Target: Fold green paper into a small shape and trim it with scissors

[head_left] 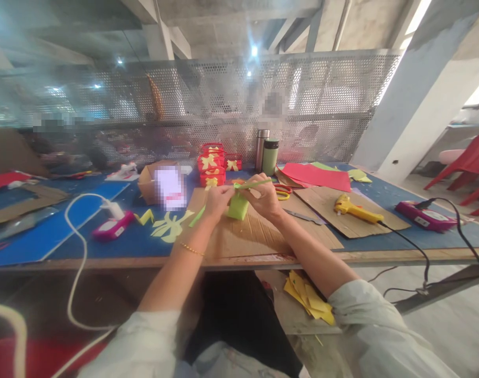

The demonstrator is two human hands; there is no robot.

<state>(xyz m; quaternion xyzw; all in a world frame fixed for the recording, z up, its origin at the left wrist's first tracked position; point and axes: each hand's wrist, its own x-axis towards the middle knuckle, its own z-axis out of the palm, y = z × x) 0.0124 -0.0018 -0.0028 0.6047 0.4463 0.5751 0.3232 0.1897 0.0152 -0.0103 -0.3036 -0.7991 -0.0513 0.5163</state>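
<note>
Both my hands meet over a brown cardboard sheet [251,236] on the blue table. My left hand [216,201] and my right hand [265,197] together hold a small light-green paper box [238,207]. A thin green paper strip [255,184] runs across the top of the box and is pinched in my right hand's fingers. Another green strip [197,216] slants down to the left below my left hand.
A yellow glue gun [355,209] lies on cardboard to the right, its black cord running off the table edge. Red boxes with yellow bows [212,165], two flasks [266,154], scissors [282,192], red paper sheets [318,176], yellow-green cutouts [169,227] and pink power strips [112,227] surround the work spot.
</note>
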